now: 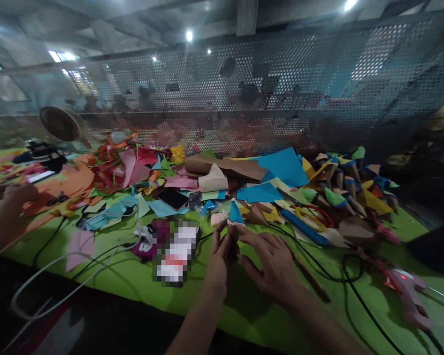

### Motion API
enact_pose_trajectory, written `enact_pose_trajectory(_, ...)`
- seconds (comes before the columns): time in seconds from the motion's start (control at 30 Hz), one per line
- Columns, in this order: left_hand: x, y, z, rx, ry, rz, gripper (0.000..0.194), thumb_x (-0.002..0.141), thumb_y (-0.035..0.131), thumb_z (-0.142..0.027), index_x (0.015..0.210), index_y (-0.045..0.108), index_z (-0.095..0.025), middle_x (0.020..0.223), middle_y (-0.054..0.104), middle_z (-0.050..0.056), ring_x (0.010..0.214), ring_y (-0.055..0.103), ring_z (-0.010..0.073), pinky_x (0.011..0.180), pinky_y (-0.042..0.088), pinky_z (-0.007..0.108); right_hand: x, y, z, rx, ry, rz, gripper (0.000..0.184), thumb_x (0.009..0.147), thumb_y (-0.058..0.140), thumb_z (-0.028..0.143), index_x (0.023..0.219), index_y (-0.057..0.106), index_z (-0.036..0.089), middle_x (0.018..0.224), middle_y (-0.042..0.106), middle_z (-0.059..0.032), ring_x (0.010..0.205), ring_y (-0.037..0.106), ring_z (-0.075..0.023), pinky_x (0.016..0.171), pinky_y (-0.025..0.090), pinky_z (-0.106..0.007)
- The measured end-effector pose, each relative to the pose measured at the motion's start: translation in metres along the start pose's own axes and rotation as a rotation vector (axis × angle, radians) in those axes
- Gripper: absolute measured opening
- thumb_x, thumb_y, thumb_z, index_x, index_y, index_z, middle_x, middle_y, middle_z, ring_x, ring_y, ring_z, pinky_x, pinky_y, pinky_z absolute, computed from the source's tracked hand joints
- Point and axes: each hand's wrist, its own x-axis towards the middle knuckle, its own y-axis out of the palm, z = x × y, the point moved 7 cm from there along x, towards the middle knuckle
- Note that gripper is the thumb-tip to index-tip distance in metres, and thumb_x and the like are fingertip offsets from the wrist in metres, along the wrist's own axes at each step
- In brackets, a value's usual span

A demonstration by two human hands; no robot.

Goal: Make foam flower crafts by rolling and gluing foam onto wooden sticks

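Close in front of me, both hands meet around a small blue paper cone [236,212] with a pale pink strip along its lower edge. My left hand [221,254] holds the cone's base, its fingers closed and pointing away from me. My right hand [268,259] reaches in from the right, with thumb and fingertips pinched at the same base. The fingers hide the lower part of the cone. Just behind the left fingertips lies a small pale pink piece [219,218]. Flat on the green table, left of my hands, is a phone with a lit, blurred-out screen [177,254].
A pink glue gun [409,296] with a black cord lies at the right. Nearer are a brown stick [311,276] and scissors with yellow and red handles [313,217]. Brown paper cones [333,175] pile behind. At left is another person's hand [13,204]. A perforated screen [192,88] stands behind.
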Motion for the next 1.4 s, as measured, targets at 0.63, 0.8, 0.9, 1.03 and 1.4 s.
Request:
enact_pose_trajectory(0.63, 0.003, -0.004, 0.009, -0.055, -0.066, -0.025, 0.04, 0.073, 0.085, -0.032, 0.107, 0.067, -0.024, 0.084, 0.065, -0.003, 0.07, 0.059, 0.0083, 0.066, 0.045, 0.019, -0.002, 0.005, -0.001, -0.007, 0.006, 0.073, 0.022, 0.095, 0.056, 0.025, 0.117, 0.054, 0.02, 0.133, 0.066, -0.0104, 0.096, 0.065, -0.0245, 0.079, 0.047, -0.04)
enact_pose_trajectory(0.8, 0.005, -0.006, 0.011, -0.084, -0.047, -0.001, 0.033, 0.077, 0.082, -0.032, 0.104, 0.067, -0.022, 0.086, 0.064, -0.002, 0.068, 0.057, 0.0069, 0.059, 0.042, 0.016, -0.001, 0.002, 0.0, 0.012, -0.003, 0.041, 0.023, 0.095, 0.056, 0.025, 0.117, 0.053, 0.021, 0.125, 0.07, -0.008, 0.094, 0.065, -0.0243, 0.077, 0.046, -0.039)
enact_pose_trajectory(0.9, 0.007, -0.007, 0.012, -0.101, -0.047, 0.011, 0.03, 0.079, 0.08, -0.032, 0.104, 0.068, -0.021, 0.09, 0.064, -0.001, 0.066, 0.054, 0.0059, 0.056, 0.04, 0.015, -0.001, 0.003, -0.002, 0.012, 0.001, 0.044, 0.022, 0.095, 0.056, 0.025, 0.116, 0.053, 0.021, 0.129, 0.068, -0.0085, 0.095, 0.065, -0.0243, 0.078, 0.046, -0.039)
enact_pose_trajectory(1.03, 0.008, -0.008, 0.013, -0.105, -0.061, -0.004, 0.031, 0.078, 0.081, -0.031, 0.105, 0.069, -0.021, 0.09, 0.065, 0.0, 0.066, 0.054, 0.0062, 0.057, 0.042, 0.016, -0.001, 0.007, -0.002, -0.007, 0.007, 0.077, 0.024, 0.096, 0.054, 0.027, 0.12, 0.053, 0.022, 0.129, 0.068, -0.0095, 0.094, 0.065, -0.0248, 0.076, 0.046, -0.039)
enact_pose_trajectory(1.4, 0.01, -0.009, 0.014, -0.133, -0.083, -0.031, 0.027, 0.076, 0.082, -0.033, 0.097, 0.072, -0.02, 0.094, 0.071, 0.001, 0.077, 0.063, 0.0104, 0.065, 0.046, 0.019, -0.002, 0.008, -0.001, -0.002, 0.009, 0.066, 0.023, 0.096, 0.055, 0.026, 0.118, 0.054, 0.022, 0.126, 0.07, -0.0085, 0.094, 0.065, -0.0246, 0.076, 0.044, -0.039)
